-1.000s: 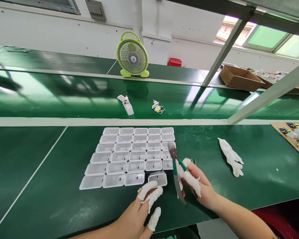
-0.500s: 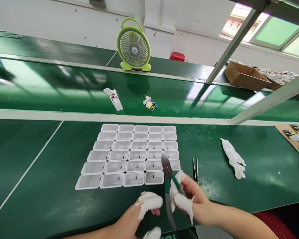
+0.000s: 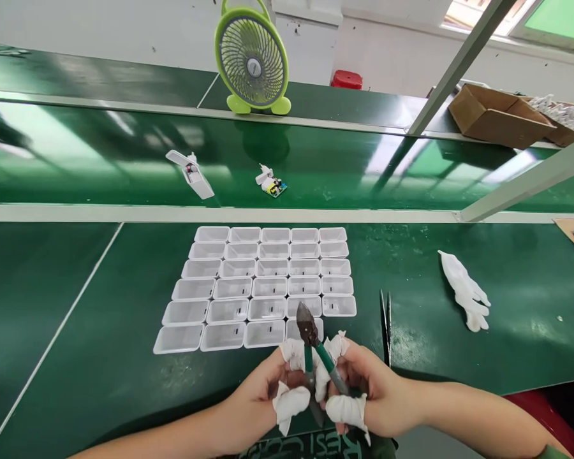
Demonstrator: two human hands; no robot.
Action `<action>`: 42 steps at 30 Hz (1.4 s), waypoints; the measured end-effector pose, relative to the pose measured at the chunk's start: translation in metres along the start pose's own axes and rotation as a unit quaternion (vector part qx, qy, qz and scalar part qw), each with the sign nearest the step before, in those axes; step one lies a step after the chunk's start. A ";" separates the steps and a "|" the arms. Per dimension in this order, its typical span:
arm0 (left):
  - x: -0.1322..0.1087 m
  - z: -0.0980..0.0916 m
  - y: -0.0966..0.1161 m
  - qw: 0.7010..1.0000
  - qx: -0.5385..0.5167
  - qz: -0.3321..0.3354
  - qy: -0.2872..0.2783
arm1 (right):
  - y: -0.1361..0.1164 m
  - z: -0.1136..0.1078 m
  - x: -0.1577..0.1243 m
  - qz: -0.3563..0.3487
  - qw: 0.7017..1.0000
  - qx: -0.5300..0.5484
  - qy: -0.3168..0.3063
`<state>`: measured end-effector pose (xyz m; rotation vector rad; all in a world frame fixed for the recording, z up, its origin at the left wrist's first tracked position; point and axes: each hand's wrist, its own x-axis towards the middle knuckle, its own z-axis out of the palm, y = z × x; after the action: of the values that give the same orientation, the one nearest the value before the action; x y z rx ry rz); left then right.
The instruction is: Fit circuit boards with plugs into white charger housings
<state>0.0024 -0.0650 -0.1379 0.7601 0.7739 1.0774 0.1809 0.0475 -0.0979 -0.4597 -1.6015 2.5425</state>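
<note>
I hold a pair of cutting pliers [image 3: 308,328] with green handles in front of me, jaws pointing away and handles spread. My right hand [image 3: 363,382] is closed around the right handle. At the left handle, the fingers and thumb of my left hand [image 3: 272,395] are closed in, partly hidden behind it. White finger cots cover several fingertips on both hands. Just beyond the jaws stand rows of small white plastic trays [image 3: 177,339], several with a small dark mark or part inside. Tweezers [image 3: 386,328] lie to the right of my right hand.
A white glove [image 3: 466,290] lies on the green table at right. Behind, on a raised ledge, are an opened white plastic case [image 3: 196,180] and a small circuit board [image 3: 273,187]. A green fan [image 3: 253,64] and a cardboard box [image 3: 500,118] stand farther back. A slanted metal post [image 3: 521,182] crosses the right.
My left hand has come up and right, from beside the pliers onto their left handle. The pliers have shifted slightly left in my right hand. The view has tilted and moved a little.
</note>
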 end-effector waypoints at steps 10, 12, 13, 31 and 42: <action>0.002 0.004 0.023 0.988 -0.059 -0.105 -0.093 | 0.002 -0.006 0.000 -0.019 0.997 0.037 -0.066; 0.003 0.003 0.023 0.987 -0.067 -0.117 -0.088 | 0.003 -0.008 0.000 -0.011 0.996 0.040 -0.078; 0.003 0.003 0.022 0.987 -0.072 -0.117 -0.081 | 0.003 -0.009 0.000 -0.007 0.996 0.039 -0.083; 0.007 0.010 0.026 0.982 -0.094 -0.139 -0.083 | 0.015 -0.008 0.000 0.069 0.995 0.013 -0.075; 0.006 0.008 0.026 0.989 -0.089 -0.105 -0.054 | 0.005 -0.013 0.000 0.083 0.994 -0.015 -0.072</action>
<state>-0.0015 -0.0534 -0.1134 0.5662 0.6409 0.8949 0.1856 0.0569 -0.1076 -0.4393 -1.7180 2.7341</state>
